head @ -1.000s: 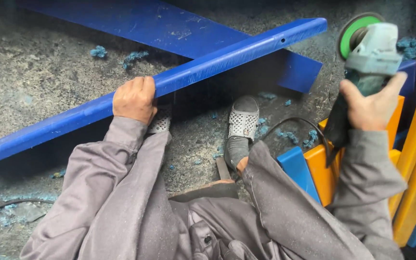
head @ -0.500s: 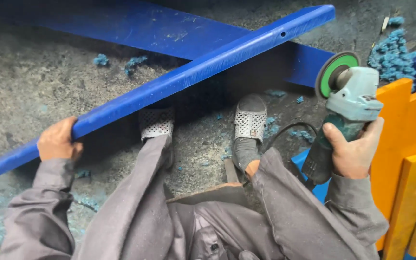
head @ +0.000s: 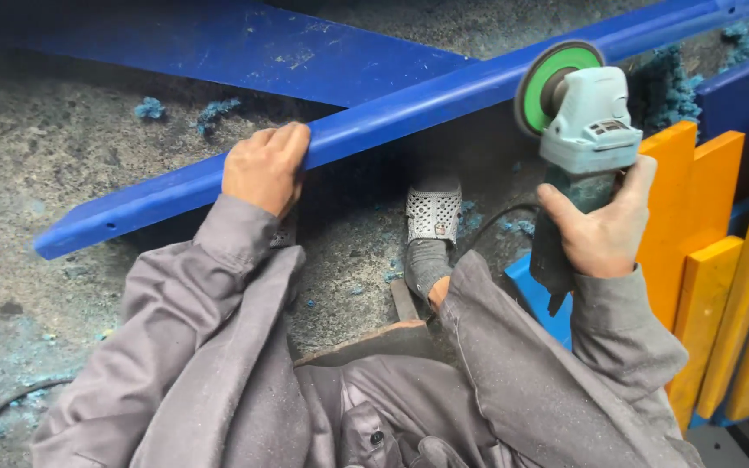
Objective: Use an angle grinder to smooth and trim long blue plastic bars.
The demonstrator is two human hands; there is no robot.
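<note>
Gritty floor point(head: 62, 130), left hand point(head: 263, 169) gripping blue bar point(head: 409, 113) rising rightward, right hand point(head: 604, 230) holding upright grinder point(head: 578, 130)

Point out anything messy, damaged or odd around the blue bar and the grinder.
Blue shavings lie scattered over the gritty floor, with a bigger fluffy heap near the orange panels. The left hand grips the long blue bar, which sits slanted. The right hand holds the angle grinder, disc apparently unguarded, above a perforated shoe.
</note>
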